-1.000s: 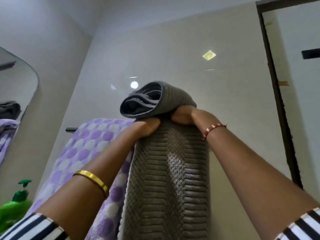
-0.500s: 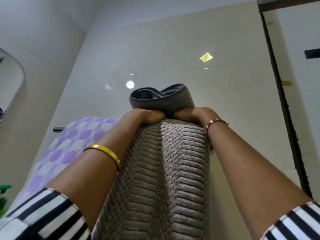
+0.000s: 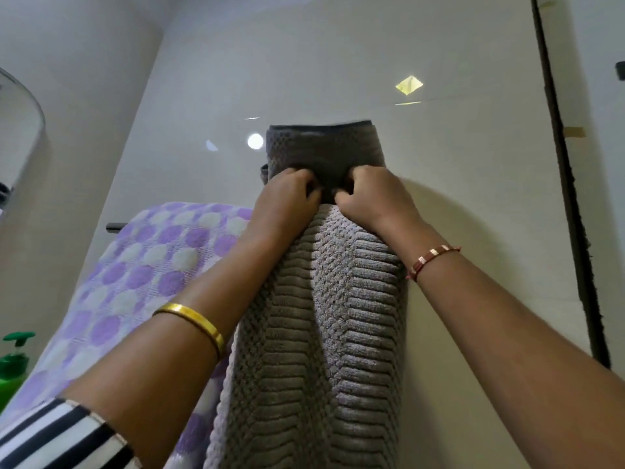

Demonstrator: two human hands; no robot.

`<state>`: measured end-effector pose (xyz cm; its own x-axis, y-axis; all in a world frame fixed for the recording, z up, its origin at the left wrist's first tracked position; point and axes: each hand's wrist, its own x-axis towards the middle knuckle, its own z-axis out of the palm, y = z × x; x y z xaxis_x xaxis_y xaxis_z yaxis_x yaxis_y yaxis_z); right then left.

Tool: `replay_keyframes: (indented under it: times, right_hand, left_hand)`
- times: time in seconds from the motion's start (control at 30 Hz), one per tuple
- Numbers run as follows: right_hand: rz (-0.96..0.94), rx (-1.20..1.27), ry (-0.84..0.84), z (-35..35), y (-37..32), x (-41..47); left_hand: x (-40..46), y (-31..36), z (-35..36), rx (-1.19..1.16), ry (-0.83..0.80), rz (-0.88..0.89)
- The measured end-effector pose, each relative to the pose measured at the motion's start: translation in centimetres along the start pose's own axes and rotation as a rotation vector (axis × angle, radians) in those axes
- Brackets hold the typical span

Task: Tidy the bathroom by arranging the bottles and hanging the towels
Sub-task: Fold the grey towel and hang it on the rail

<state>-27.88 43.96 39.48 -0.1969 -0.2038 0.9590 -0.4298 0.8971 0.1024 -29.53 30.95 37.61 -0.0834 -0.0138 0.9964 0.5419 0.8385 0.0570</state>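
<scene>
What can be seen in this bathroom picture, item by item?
grey towel: one, grey, centre, against the wall, gripped near its top
dotted towel: one, purple and white, left, draped over a rail
rail: one, dark, end showing left of the dotted towel
green bottle: one, green, lower left edge
mirror: one, left wall
door frame: one, dark, right
bangle: one, gold, left wrist
bracelet: one, reddish, right wrist
hands: left hand, right hand, both clutching the grey towel

- A home bathroom, by its glossy pale wall tiles (image 3: 338, 62) that reflect the lights.
- Two towels hang side by side on a dark wall rail (image 3: 115, 227): a grey ribbed towel (image 3: 338, 333) and a purple-and-white dotted towel (image 3: 152, 265).
- A green pump bottle (image 3: 13, 360) stands at the lower left.
- A curved mirror edge (image 3: 30, 96) shows on the left wall.
</scene>
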Motion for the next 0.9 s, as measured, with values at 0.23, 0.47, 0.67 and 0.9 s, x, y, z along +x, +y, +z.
replay_keyframes:
  times: [0.23,0.47,0.67,0.9]
  right_hand:
    - [0.091,0.042,-0.673,-2.9,-1.3,1.7]
    - [0.121,0.193,-0.772,-1.9,0.2,2.8]
    - [-0.016,0.189,-0.784,-0.9,0.3,2.3]
    - [0.104,0.252,-0.29,-0.6,1.0,0.9]
  left_hand:
    - [1.4,-0.7,-0.9,0.005,-0.493,-0.217]
    - [3.0,-0.1,-1.5,-0.139,-0.809,-0.256]
    - [3.6,-0.3,0.0,-0.11,-0.822,-0.113]
    - [3.0,-0.8,0.7,-0.039,-0.679,-0.22]
